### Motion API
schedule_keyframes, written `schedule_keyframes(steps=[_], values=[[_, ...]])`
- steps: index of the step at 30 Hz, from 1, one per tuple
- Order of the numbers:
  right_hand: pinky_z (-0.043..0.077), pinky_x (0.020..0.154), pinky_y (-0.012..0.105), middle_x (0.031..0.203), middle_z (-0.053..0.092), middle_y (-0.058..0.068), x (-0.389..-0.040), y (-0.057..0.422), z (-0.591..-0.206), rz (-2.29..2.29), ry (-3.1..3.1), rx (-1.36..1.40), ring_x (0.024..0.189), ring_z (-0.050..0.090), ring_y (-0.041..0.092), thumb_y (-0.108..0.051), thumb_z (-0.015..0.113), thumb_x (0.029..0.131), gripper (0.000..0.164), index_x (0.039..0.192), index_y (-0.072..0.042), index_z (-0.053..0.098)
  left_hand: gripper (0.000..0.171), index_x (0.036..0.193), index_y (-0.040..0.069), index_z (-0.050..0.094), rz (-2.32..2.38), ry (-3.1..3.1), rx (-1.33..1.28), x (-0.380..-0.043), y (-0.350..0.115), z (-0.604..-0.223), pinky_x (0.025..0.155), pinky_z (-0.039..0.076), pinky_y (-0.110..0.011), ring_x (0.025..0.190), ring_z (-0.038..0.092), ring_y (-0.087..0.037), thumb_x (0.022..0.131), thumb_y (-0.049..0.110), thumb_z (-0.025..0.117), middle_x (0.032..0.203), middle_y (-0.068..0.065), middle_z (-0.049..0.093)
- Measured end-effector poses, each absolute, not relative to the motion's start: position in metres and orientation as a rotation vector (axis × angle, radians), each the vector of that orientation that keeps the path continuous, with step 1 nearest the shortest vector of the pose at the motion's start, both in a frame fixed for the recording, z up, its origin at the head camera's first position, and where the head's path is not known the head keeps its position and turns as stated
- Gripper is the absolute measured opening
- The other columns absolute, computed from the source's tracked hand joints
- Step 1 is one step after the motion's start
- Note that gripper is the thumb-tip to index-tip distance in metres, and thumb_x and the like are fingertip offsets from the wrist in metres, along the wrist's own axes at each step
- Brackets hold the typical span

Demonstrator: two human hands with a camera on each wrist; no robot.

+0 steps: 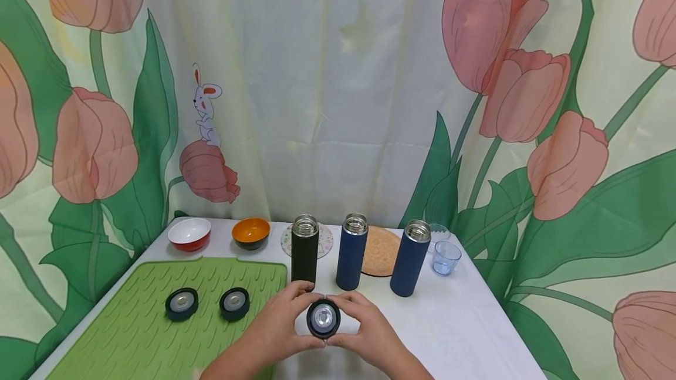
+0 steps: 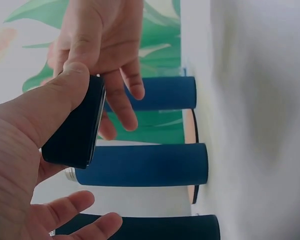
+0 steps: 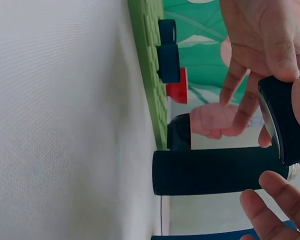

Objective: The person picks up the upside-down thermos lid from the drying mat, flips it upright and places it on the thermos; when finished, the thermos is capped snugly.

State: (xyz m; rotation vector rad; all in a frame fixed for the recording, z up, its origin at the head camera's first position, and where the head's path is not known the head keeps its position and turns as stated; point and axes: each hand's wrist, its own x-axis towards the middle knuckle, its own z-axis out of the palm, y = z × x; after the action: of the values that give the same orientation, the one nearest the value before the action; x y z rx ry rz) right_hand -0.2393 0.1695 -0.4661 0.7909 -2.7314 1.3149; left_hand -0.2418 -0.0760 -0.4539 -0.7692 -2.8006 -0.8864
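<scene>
A round black bottle lid [image 1: 324, 319] is held up between both hands, its pale inner side facing the head camera. My left hand [image 1: 277, 324] pinches its left edge with thumb and forefinger. On the opposite edge my right hand [image 1: 372, 327] pinches it the same way. In the left wrist view the lid [image 2: 72, 127] appears side-on, the other fingers spread away from it. Just beyond the hands stand an uncapped black bottle [image 1: 304, 260] and two uncapped blue bottles, one in the middle [image 1: 351, 263] and one to the right [image 1: 408, 265].
A green ridged mat [image 1: 153, 345] covers the table's left side, bearing two more black lids, the left lid [image 1: 182, 304] and right lid [image 1: 235, 304]. Behind it sit a red-and-white bowl [image 1: 190, 234] and an orange bowl [image 1: 251, 232]. Round boards and glass cups [image 1: 446, 258] stand around the bottles.
</scene>
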Motion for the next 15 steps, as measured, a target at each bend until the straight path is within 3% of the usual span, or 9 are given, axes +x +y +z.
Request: schedule_keyframes(steps=[6,9,12,15], values=[[0.055,0.109,0.053,0.134,0.063,-0.015,-0.2385,0.1697,-0.4667,1.292,-2.718,0.773,0.128,0.061,0.014,-0.046,0.089,0.083,0.070,0.147,-0.043,0.061,0.076,0.137,0.034,0.069,-0.828,-2.807,-0.738,-0.2405,-0.0767,-0.4535,0.106,0.049,-0.069,0.131,0.060,-0.035,0.072,0.067,0.090,0.152,-0.008,0.057],[0.056,0.109,0.050,0.135,0.062,-0.014,-0.2379,0.1700,-0.4667,1.235,-2.688,0.764,0.128,0.061,0.015,-0.045,0.089,0.083,0.071,0.148,-0.042,0.061,0.070,0.125,0.028,0.075,-0.852,-2.825,-0.706,-0.2401,-0.0782,-0.4537,0.106,0.049,-0.070,0.132,0.060,-0.037,0.074,0.075,0.083,0.152,-0.009,0.057],[0.057,0.108,0.045,0.137,0.060,-0.013,-0.2363,0.1700,-0.4660,1.199,-2.642,0.742,0.126,0.061,0.014,-0.039,0.091,0.083,0.073,0.149,-0.042,0.060,0.053,0.101,0.024,0.077,-0.915,-2.821,-0.699,-0.2399,-0.0809,-0.4547,0.106,0.049,-0.070,0.133,0.060,-0.039,0.086,0.075,0.073,0.150,-0.010,0.059],[0.058,0.105,0.038,0.139,0.058,-0.011,-0.2341,0.1695,-0.4651,1.152,-2.561,0.761,0.122,0.063,0.013,-0.028,0.094,0.079,0.079,0.149,-0.040,0.060,0.045,0.085,0.023,0.076,-1.111,-2.794,-0.735,-0.2398,-0.0838,-0.4553,0.102,0.052,-0.067,0.129,0.062,-0.039,0.104,0.059,0.058,0.143,-0.010,0.063]])
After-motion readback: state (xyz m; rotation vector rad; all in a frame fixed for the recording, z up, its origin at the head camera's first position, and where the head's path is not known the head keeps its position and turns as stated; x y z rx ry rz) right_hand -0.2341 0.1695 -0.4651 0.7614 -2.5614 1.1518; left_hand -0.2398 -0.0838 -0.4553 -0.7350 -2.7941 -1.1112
